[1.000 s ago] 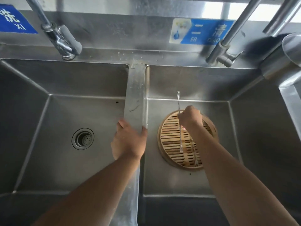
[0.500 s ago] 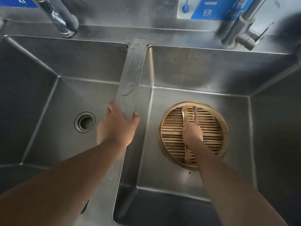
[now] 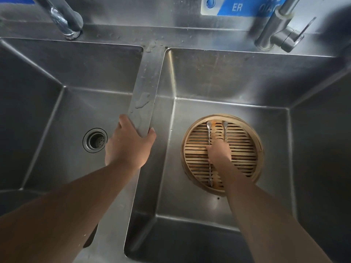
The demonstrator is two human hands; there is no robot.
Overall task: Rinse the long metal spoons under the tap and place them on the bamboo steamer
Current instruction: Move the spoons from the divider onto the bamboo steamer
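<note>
A round bamboo steamer (image 3: 247,141) sits on the floor of the right basin. Two long metal spoons lie side by side on its slats, bowls toward the back. The left spoon (image 3: 209,132) shows its whole length down to a forked end. The right spoon (image 3: 225,130) runs under my right hand (image 3: 219,153), which is down on the steamer with fingers curled and the thumb against the left spoon. My left hand (image 3: 127,147) grips the divider (image 3: 146,86) between the two basins.
The left basin (image 3: 57,114) has a drain strainer (image 3: 95,140). One tap (image 3: 64,19) stands behind the left basin and another tap (image 3: 279,31) behind the right basin; no water runs. A blue sign (image 3: 241,6) hangs on the back wall.
My right hand has brought the upright spoon down and laid it flat on the steamer beside the other one. The view has tipped downward. My left hand stays on the divider.
</note>
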